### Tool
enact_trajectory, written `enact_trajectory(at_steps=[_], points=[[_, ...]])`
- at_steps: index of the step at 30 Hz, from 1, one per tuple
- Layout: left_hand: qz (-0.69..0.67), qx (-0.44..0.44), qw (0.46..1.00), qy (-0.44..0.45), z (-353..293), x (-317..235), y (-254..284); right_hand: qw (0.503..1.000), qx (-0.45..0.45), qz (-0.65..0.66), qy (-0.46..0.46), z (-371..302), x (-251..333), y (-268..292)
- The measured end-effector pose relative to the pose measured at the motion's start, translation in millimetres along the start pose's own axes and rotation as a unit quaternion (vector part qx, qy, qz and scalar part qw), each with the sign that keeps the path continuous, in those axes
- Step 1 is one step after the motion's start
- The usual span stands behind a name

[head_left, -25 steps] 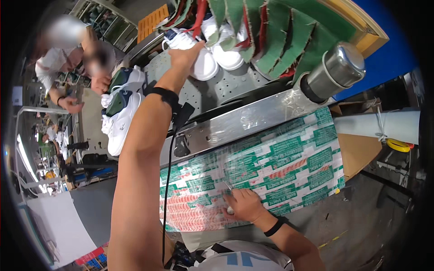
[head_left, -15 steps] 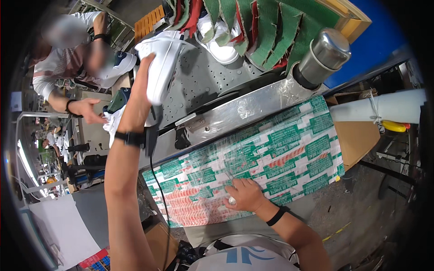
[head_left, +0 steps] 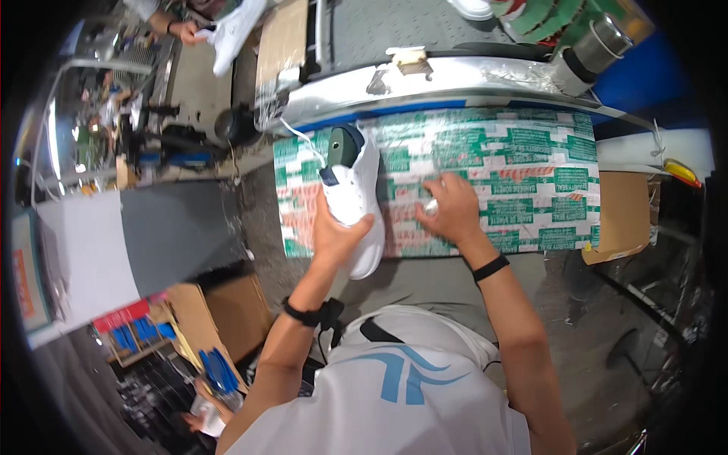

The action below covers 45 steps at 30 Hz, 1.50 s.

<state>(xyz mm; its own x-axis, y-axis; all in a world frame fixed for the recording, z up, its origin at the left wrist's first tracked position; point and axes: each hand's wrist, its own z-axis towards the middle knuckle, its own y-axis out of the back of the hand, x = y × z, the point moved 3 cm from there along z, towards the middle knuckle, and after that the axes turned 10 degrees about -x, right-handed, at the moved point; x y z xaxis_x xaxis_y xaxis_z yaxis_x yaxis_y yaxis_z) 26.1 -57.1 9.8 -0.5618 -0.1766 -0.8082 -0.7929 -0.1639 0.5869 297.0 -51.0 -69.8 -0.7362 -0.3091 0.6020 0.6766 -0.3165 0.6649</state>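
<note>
Shoe (head_left: 355,199) lowered; right hand's (head_left: 452,209) object hidden (palm-covered).

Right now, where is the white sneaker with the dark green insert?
In the head view, the white sneaker with the dark green insert lies on the green-and-white printed sheet, held by the left hand, just left of the right hand.

I see my left hand (head_left: 336,236) gripping a white sneaker (head_left: 355,196), its toe pointing toward me, over the green-and-red printed sheet (head_left: 531,182) covering the tabletop. My right hand (head_left: 453,210) rests flat on that sheet, just beside the sneaker.
</note>
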Motion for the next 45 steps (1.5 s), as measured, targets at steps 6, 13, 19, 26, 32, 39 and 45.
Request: enact_trajectory(at_steps=[6,13,19,26,32,39,45], points=[[-0.043,0.035,0.998,-0.013,-32,38,-12,0.988,0.026,0.112,-0.100,-14,27,10],[-0.089,0.034,0.994,-0.054,17,36,51,0.974,0.099,0.187,-0.079,-24,133,39],[-0.076,0.272,0.952,-0.119,96,0,33,0.973,0.170,0.017,0.156,6,164,-7],[-0.042,0.275,0.947,-0.163,107,-1,31,0.972,0.203,0.016,0.113,10,182,-1],[-0.041,0.262,0.943,-0.202,112,-5,27,0.933,0.268,0.230,-0.076,-17,215,-13],[-0.053,0.272,0.945,-0.172,110,3,28,0.936,0.266,0.215,-0.086,-43,200,17],[-0.021,0.257,0.946,-0.198,96,1,22,0.975,0.083,0.181,-0.102,-1,147,28]])
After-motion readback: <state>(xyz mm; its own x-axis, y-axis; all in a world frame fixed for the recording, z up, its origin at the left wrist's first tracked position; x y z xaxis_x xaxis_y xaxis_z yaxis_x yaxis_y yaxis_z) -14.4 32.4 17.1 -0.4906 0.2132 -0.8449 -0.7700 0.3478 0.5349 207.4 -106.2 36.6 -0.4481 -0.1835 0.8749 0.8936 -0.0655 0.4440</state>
